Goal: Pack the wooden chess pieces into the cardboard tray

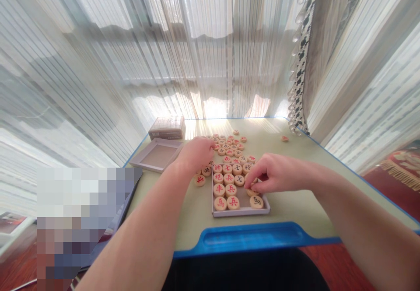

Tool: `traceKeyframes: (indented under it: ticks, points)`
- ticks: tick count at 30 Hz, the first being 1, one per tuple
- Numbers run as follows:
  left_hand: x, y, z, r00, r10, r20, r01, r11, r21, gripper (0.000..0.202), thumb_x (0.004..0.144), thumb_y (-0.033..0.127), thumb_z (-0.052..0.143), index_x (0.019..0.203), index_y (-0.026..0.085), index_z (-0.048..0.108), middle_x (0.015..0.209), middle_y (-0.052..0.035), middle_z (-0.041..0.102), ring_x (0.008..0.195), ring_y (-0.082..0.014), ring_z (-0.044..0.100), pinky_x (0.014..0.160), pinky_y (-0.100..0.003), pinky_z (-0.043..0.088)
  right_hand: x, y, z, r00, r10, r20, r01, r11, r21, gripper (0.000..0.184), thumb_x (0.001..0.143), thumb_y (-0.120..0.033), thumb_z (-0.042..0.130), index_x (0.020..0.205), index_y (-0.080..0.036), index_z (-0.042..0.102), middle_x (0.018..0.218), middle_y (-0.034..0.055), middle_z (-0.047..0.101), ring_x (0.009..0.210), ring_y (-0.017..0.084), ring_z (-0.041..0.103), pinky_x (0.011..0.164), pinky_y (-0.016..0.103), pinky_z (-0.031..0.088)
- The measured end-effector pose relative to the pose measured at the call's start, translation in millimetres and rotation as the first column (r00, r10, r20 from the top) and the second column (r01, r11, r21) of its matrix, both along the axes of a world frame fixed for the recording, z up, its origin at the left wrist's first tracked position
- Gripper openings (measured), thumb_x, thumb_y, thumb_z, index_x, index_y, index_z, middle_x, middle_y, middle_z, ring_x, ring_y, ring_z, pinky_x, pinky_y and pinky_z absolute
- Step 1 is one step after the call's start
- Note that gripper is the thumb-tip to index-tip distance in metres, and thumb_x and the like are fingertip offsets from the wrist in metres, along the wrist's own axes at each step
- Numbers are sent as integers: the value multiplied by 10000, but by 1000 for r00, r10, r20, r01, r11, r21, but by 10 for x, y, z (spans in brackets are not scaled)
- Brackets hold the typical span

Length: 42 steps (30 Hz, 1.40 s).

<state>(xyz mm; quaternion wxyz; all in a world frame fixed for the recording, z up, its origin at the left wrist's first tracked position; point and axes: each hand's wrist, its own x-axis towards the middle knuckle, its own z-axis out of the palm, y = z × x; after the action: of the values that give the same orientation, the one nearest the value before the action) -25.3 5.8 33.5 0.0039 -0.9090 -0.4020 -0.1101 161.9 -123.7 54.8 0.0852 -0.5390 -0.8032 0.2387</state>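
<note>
A shallow open box (243,212) holds rows of round wooden Chinese chess pieces (229,179) with red or black characters. Over its right side is my right hand (275,173), thumb and fingers closed on a chess piece (252,191) at the right-hand column. Just below that piece lies one with a black character (256,202). My left hand (201,151) reaches behind the box's far left corner, with bent fingers at the edge of the loose chess pieces (230,152); what its fingertips hold is hidden. Under the left wrist, a red-marked piece (200,180) rests beside the box.
An empty box lid (138,165) lies left of my left hand, with a stacked carton (166,127) behind it. One lone piece (284,138) sits far right. The green table (315,212) has a blue raised front edge (252,237). Sheer curtains (210,54) hang behind.
</note>
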Motion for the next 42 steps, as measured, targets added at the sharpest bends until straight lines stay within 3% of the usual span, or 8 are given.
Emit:
traceKeyframes:
  ticks: [7, 12, 15, 20, 27, 33, 39, 42]
  points:
    - [-40, 85, -15, 996, 69, 52, -71, 997, 35, 385, 767, 123, 419, 1064, 217, 646, 1050, -49, 655, 961, -179, 593, 897, -256, 438, 63, 45, 33, 984, -143, -109, 151, 986, 73, 275, 760, -325, 534, 923, -216, 726, 550, -17, 601, 455, 75, 430, 430, 207, 306]
    - [-88, 101, 16, 996, 94, -2, -94, 994, -55, 362, 827, 214, 406, 1115, 199, 625, 1067, -74, 664, 984, -205, 603, 883, -276, 450, 156, 262, -148, 933, -326, -154, 360, 858, 367, 312, 809, -339, 477, 944, -181, 710, 658, 23, 641, 588, 129, 542, 588, 262, 429]
    - [-107, 122, -8, 997, 68, -30, -71, 993, -93, 341, 817, 220, 419, 1064, 235, 654, 1026, -46, 682, 952, -190, 618, 869, -256, 455, 196, 436, -344, 949, -292, -119, 311, 810, 498, 305, 822, -326, 475, 988, -193, 694, 1001, 75, 661, 975, 214, 554, 879, 360, 424]
    - [-99, 143, -46, 997, 73, 4, -73, 997, -16, 347, 808, 186, 397, 1011, 237, 674, 1028, -54, 672, 950, -189, 612, 873, -263, 457, 216, 618, -545, 973, -229, 11, 200, 872, 447, 384, 875, -308, 390, 1175, -181, 593, 1283, 57, 533, 1244, 218, 388, 1065, 391, 280]
    - [-75, 105, -53, 1000, -8, 5, 8, 999, 37, 318, 800, 200, 427, 963, 244, 697, 985, -61, 657, 963, -182, 581, 910, -280, 437, 229, 574, -449, 974, -227, -26, 207, 829, 519, 308, 849, -268, 422, 961, -168, 691, 1071, 61, 658, 1089, 205, 523, 983, 360, 378]
    - [-85, 103, -35, 1000, 17, 18, -15, 994, -104, 387, 720, 101, 455, 970, 266, 699, 1051, -27, 644, 847, -147, 620, 769, -209, 480, 232, 523, -444, 982, -184, -51, 185, 857, 480, 280, 798, -208, 471, 957, -179, 699, 1052, 50, 667, 1063, 204, 537, 971, 355, 397]
    - [-215, -1, 209, 992, 123, 23, -111, 953, -283, 298, 682, 197, 513, 919, 226, 690, 885, -14, 693, 648, -125, 618, 521, -184, 447, 212, 496, -416, 978, -193, -77, 206, 856, 474, 255, 774, -172, 480, 887, -196, 708, 1009, 41, 673, 1029, 203, 542, 951, 361, 408]
    - [-256, -99, 336, 986, 114, -122, -154, 906, -394, 235, 610, 217, 595, 824, 195, 690, 782, -12, 697, 661, -141, 620, 502, -185, 424, 210, 485, -415, 972, -231, -53, 229, 864, 448, 226, 769, -200, 496, 857, -202, 704, 934, 37, 681, 974, 214, 551, 898, 366, 430]
